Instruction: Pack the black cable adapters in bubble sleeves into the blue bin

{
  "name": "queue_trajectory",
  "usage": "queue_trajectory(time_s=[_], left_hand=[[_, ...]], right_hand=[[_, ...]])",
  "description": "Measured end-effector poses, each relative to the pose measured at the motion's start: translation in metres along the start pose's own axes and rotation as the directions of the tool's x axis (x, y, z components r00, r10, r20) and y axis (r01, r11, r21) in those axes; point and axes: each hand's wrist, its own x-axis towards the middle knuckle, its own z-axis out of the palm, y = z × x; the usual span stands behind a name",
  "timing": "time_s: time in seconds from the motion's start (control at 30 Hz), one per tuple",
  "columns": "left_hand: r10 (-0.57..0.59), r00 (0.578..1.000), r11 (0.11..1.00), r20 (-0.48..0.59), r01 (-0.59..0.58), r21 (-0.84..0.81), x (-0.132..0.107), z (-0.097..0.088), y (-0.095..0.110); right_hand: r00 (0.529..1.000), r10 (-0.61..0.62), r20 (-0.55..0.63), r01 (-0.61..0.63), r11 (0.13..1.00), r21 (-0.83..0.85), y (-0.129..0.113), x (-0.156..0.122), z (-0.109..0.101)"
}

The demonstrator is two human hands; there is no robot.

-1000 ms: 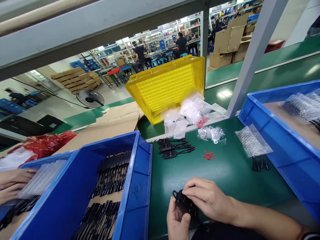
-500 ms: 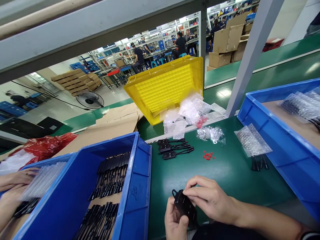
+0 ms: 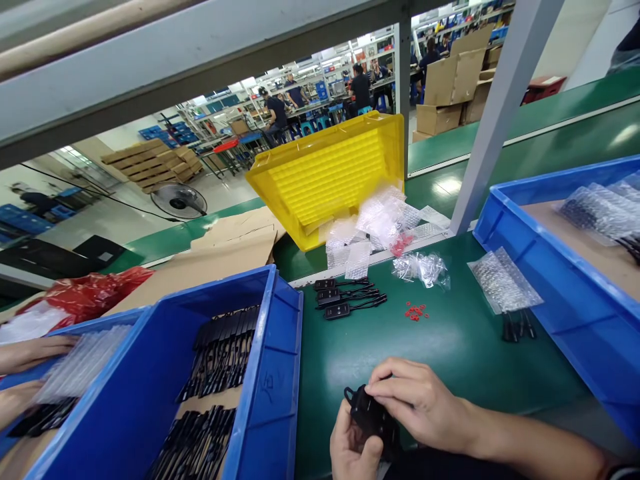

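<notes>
My left hand [image 3: 350,453] is closed around a black electronic device [image 3: 373,417] with a small loop at its upper end, above the near part of the green bench [image 3: 330,373]. At the device's top edge, my right hand [image 3: 417,400] pinches with thumb and fingers together; whatever lies between these fingertips is hidden. Beyond my hands are small red rings [image 3: 416,311] in a loose cluster. Three similar black devices with cables [image 3: 337,311] lie side by side at the bench's far left. A clear bag of small parts [image 3: 423,269] rests behind the rings.
Blue bins flank me: the left bin [image 3: 275,373] holds rows of black cabled devices, the right bin [image 3: 545,260] bubble-wrapped ones. A bubble-wrapped bundle [image 3: 505,280] lies beside the right bin. Behind stands a tilted yellow crate [image 3: 330,173]. A co-worker's hands [image 3: 30,360] work at far left.
My hands and the device have shifted only slightly, with the right fingertips still at its top edge. At far left, the co-worker's hands have moved apart.
</notes>
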Motion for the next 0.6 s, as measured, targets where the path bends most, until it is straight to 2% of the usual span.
queue_trajectory(time_s=[0.1, 0.17, 0.23, 0.3, 0.47, 0.6], left_hand=[[0.016, 0.999, 1.000, -0.030, -0.016, -0.011, -0.001, 0.001, -0.004], [0.025, 0.996, 0.999, -0.087, -0.027, -0.021, 0.001, 0.000, -0.005], [0.030, 0.989, 0.999, -0.145, -0.036, -0.037, 0.004, -0.002, -0.004], [0.039, 0.987, 0.998, -0.158, -0.047, -0.046, 0.006, -0.004, -0.001], [0.058, 0.996, 0.997, -0.072, -0.061, -0.039, 0.005, -0.002, 0.004], [0.044, 0.999, 0.998, -0.015, -0.044, -0.044, 0.003, -0.001, 0.001]], right_hand=[[0.999, 0.036, 0.025, -0.037, 0.999, 0.019, -0.003, -0.002, -0.003], [0.996, 0.050, 0.075, -0.052, 0.998, 0.027, -0.008, -0.004, -0.004], [0.989, 0.036, 0.146, -0.042, 0.999, 0.033, -0.014, -0.006, -0.004], [0.983, 0.017, 0.181, -0.024, 0.999, 0.038, -0.018, -0.006, -0.004], [1.000, 0.021, 0.006, -0.021, 0.999, 0.032, -0.014, 0.000, -0.004], [0.999, -0.015, -0.030, 0.014, 1.000, -0.012, -0.008, 0.007, -0.003]])
